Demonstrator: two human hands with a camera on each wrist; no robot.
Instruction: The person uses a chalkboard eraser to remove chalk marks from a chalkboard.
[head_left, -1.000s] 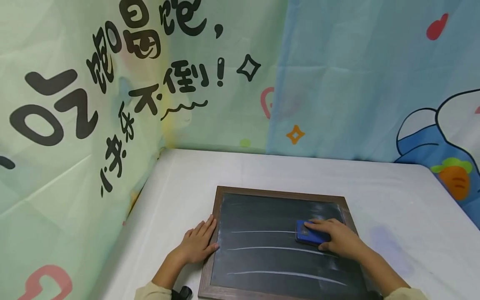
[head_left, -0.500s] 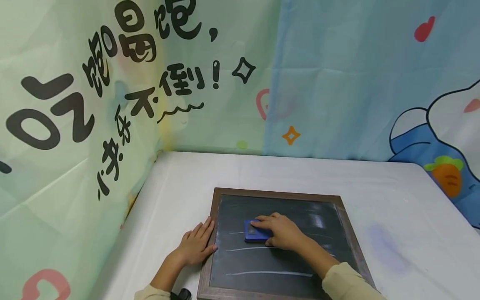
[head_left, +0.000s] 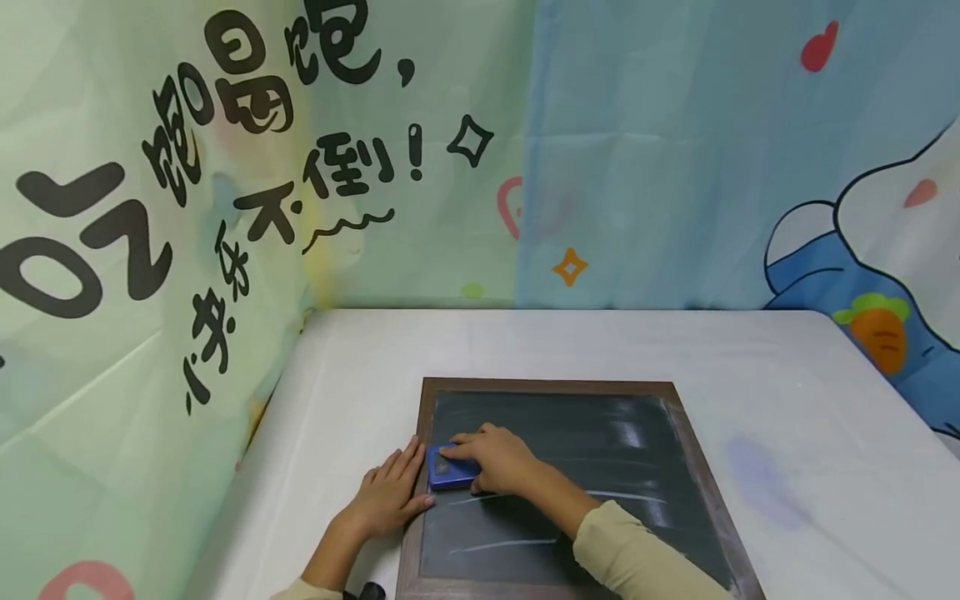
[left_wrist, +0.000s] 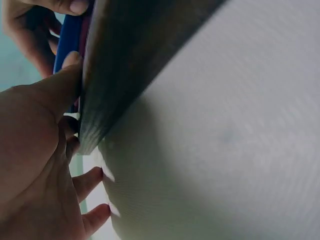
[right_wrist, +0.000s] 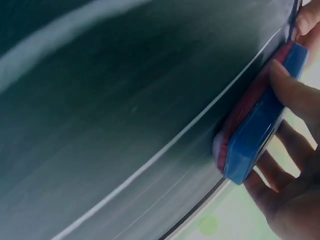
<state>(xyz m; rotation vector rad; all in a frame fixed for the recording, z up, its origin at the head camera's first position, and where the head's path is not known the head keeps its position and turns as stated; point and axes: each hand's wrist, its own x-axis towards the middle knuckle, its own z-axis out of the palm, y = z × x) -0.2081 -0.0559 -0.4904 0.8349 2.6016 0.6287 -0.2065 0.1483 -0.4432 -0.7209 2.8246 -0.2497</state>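
One blue eraser (head_left: 450, 472) sits on the chalkboard (head_left: 600, 467), at its left edge, just inside the wooden frame (head_left: 546, 386). Right hand (head_left: 497, 459) covers it from the right: fingers curled over the top and front edge, thumb on the near side, so the eraser is pinched between thumb and fingers and pressed flat to the slate. Right wrist view confirms it: blue back under the fingertips (right_wrist: 292, 87), reddish pad face down on the dark surface, one finger wrapped along the long side, another at the far corner.

Left hand (head_left: 390, 495) lies flat, palm down, on the white table (head_left: 787, 392) just left of the frame, fingers straight and close together, tips touching the frame's left rail. Left wrist view shows the thumb pressed against the frame edge, with the eraser and the right hand just beyond it. The two hands are nearly touching across the rail.

Two chalk lines (head_left: 517, 545) remain on the lower half of the board, running left to right; the upper half shows grey smear. Right forearm in a beige sleeve (head_left: 637, 558) crosses the board diagonally from the lower right.

Printed cloth backdrop (head_left: 337, 167) with black characters and cartoon art stands behind and left of the table.
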